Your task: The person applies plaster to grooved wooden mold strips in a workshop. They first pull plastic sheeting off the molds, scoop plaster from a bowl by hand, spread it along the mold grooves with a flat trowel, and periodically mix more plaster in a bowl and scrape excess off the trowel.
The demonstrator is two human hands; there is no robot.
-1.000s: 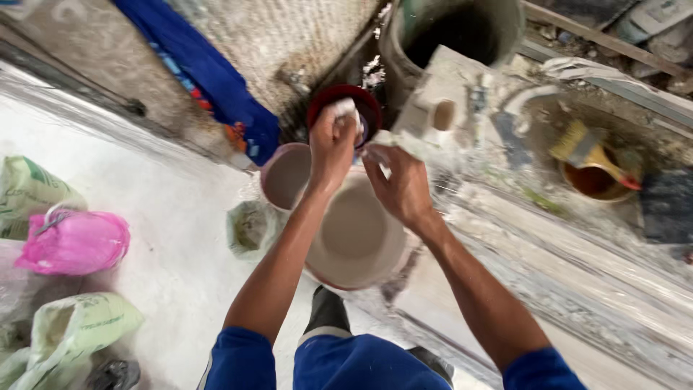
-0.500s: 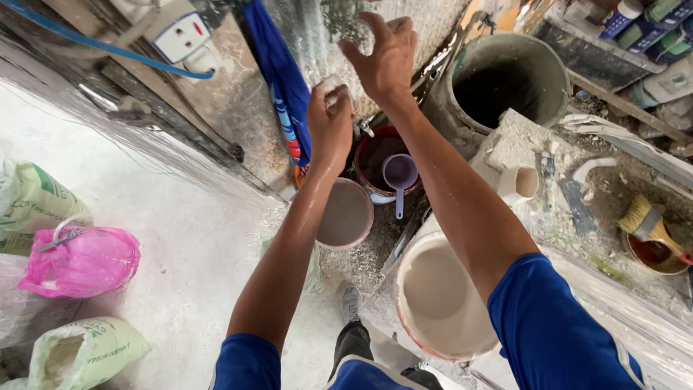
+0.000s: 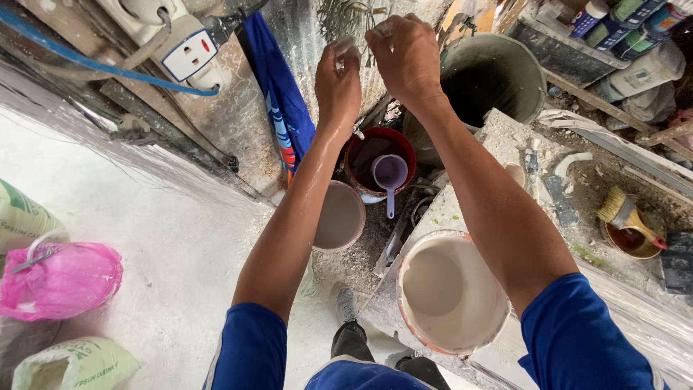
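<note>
White plaster coated both raised hands: the left hand point(image 3: 338, 79) and right hand point(image 3: 404, 54) met above the red bucket point(image 3: 380, 162), fingers pinched together on something too small to tell. A lilac scoop point(image 3: 390, 177) lay inside that bucket; a white-filled tub point(image 3: 451, 292) sat below it, on the counter point(image 3: 505, 141).

Room to pass is only found left of the red bucket point(image 3: 380, 162), over bare floor point(image 3: 180, 267). Right of it, things are blocked by a big drum point(image 3: 498, 79) and slab point(image 3: 505, 152).
</note>
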